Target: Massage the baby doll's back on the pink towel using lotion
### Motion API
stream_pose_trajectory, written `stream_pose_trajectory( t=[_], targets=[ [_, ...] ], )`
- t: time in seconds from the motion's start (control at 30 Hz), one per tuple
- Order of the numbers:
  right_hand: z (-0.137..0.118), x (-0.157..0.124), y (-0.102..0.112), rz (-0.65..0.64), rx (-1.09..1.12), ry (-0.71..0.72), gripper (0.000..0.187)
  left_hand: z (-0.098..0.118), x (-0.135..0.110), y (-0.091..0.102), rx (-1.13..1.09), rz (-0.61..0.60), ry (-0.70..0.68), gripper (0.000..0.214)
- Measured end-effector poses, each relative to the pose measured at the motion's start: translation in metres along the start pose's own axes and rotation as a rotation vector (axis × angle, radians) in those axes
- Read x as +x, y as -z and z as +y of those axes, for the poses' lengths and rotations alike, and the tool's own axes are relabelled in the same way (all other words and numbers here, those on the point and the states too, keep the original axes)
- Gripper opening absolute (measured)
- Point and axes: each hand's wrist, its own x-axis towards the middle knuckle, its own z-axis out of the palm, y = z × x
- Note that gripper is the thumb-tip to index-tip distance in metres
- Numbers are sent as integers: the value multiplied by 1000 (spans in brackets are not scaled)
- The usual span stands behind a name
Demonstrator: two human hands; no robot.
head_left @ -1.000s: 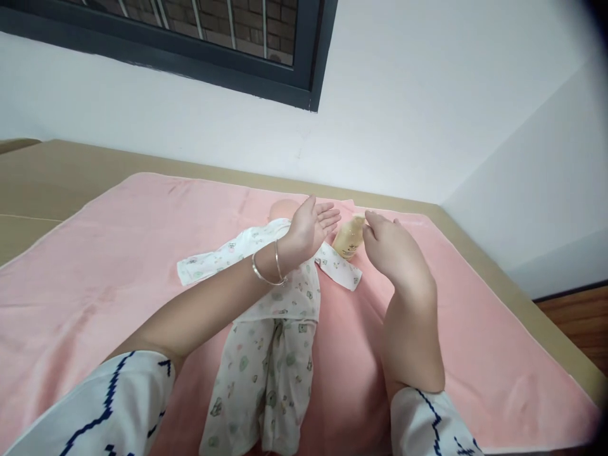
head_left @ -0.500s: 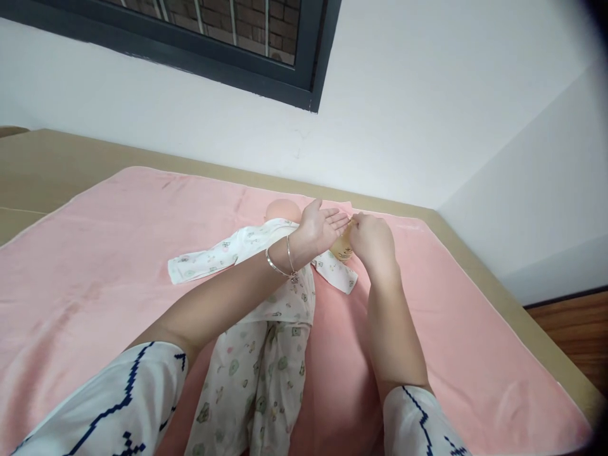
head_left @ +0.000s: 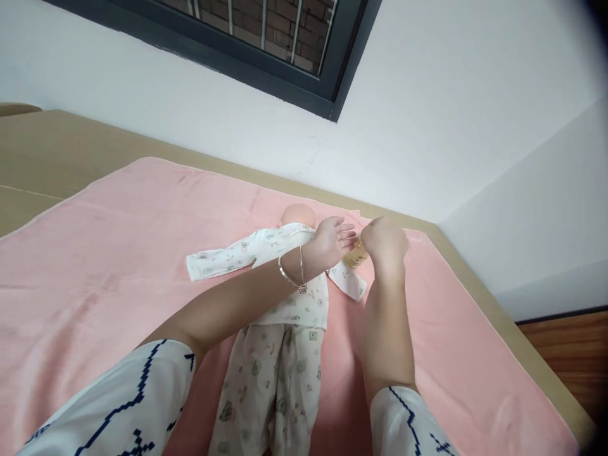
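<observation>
My left hand (head_left: 334, 242) is open, palm up, its fingers reaching toward a yellowish see-through bottle (head_left: 356, 254) with small print. At the bottle's top my right hand (head_left: 386, 240) is closed in a fist, which hides that end, so its cap or pump does not show. Beneath my left forearm lies a doll dressed in a white printed top (head_left: 304, 304) and matching trousers (head_left: 278, 380). Its rounded head (head_left: 298, 215) shows past my left hand. One sleeve (head_left: 221, 263) stretches left; the other sleeve (head_left: 349, 282) lies just below the bottle.
A pink blanket (head_left: 142, 266) is spread under the doll on a wooden surface (head_left: 95, 142). White walls (head_left: 427, 114) meet in a corner behind it. A dark-framed window (head_left: 327, 104) with bars is above. Brown wood (head_left: 570, 342) shows at the lower right.
The view has shifted, so doll, bottle and hands appear slightly farther right and lower. My left fingers are a little more curled. My right fist stays at the bottle's top.
</observation>
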Motion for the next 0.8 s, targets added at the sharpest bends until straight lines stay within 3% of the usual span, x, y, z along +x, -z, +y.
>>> stream_pose_trajectory(
  t=[0.2, 0.33, 0.57, 0.63, 0.7, 0.8],
  targets=[
    [-3, -6, 0, 23, 1, -28, 27, 10, -62, 30, 92, 68, 50, 36],
    [-2, -10, -1, 14, 22, -34, 24, 27, -97, 47, 67, 47, -22, 32],
    [1, -30, 3, -38, 58, 65, 35, 68, -145, 45, -9, -23, -203, 40],
    [-5, -50, 6, 53, 152, 172, 43, 68, -153, 43, -4, -17, -211, 40],
    [-15, -75, 6, 157, 336, 372, 55, 61, -157, 41, 2, -11, -203, 39],
    [-32, -114, 3, 131, 448, 658, 62, 50, -162, 40, 24, -41, -164, 33]
  ],
)
